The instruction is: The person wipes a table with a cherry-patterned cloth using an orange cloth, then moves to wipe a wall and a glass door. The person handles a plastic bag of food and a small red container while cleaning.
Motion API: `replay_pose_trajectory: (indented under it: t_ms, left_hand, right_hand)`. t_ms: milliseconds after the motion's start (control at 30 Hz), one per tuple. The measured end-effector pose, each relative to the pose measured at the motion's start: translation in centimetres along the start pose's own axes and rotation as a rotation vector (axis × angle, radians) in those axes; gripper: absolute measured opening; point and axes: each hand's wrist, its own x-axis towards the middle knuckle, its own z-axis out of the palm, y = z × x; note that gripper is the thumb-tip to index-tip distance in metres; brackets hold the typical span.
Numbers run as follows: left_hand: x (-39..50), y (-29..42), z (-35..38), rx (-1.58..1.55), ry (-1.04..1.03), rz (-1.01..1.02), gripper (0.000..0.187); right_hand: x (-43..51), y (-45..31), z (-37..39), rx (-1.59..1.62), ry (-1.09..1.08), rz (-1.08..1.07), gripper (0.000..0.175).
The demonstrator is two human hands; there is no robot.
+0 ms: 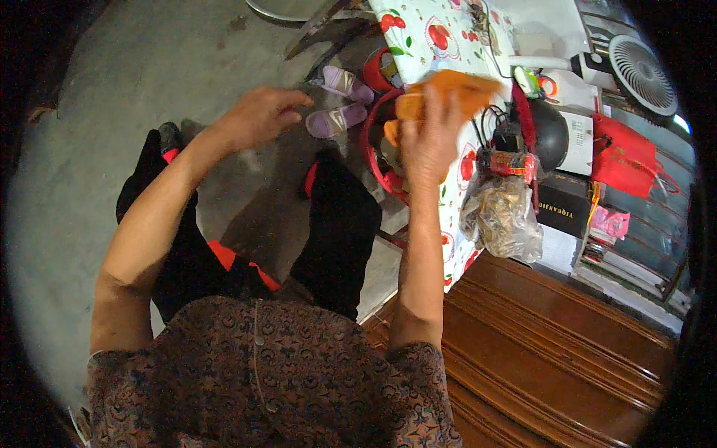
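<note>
My right hand (431, 140) is at the table's edge, its fingers spread over a motion-blurred orange item (473, 92) that appears to be in its grip. Whether the item is cloth or something stiffer is hard to tell, and my thumb is mostly hidden. Beneath and left of this hand is a red round container (371, 147) with contents I cannot make out. My left hand (269, 115) hovers over the floor with fingers slightly bent and apart, holding nothing. Near its fingertips, on the concrete, lies a pair of lilac slippers (336, 120).
A cherry-patterned tablecloth (417, 61) covers the table. On it are a plastic bag (504, 218), a dark round object (552, 134), a white fan (641, 75) and a red bag (624, 154). A second red container (376, 73) stands beyond the slippers. Brown wooden furniture (538, 336) is at my right.
</note>
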Motion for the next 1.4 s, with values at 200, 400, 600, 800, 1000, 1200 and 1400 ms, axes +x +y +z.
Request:
replay_pose_trajectory:
  t_ms: [200,400,600,800,1000,1200,1400]
  left_hand:
    - [-0.7,-3.0,-1.9,0.051,-0.027,-0.226,0.035]
    - [-1.7,-3.3,-2.7,0.065,0.009,-0.249,0.034]
    - [-1.6,-4.1,-2.0,0.115,-0.004,-0.166,0.034]
    - [-1.3,-3.4,-2.1,0.149,-0.029,-0.076,0.034]
    - [-1.1,-2.5,-0.8,0.161,-0.021,-0.073,0.037]
    - [-0.6,-0.5,-1.0,0.229,-0.176,-0.177,0.036]
    - [-0.8,2.3,-1.6,0.239,-0.176,-0.183,0.026]
  right_hand:
    - [-3.4,0.8,-0.4,-0.270,-0.209,0.061,0.074]
    - [-12.6,4.5,-4.2,-0.356,-0.182,0.131,0.056]
    - [-23.3,7.6,-10.4,-0.421,-0.209,0.326,0.078]
    - [-32.1,9.8,-15.1,-0.480,-0.242,0.728,0.059]
    - [-42.5,13.4,-18.1,-0.239,0.068,1.065,0.053]
    - [-41.1,10.1,-11.0,0.287,-0.098,0.990,0.051]
    - [-25.6,5.5,-0.9,0.464,-0.218,0.750,0.053]
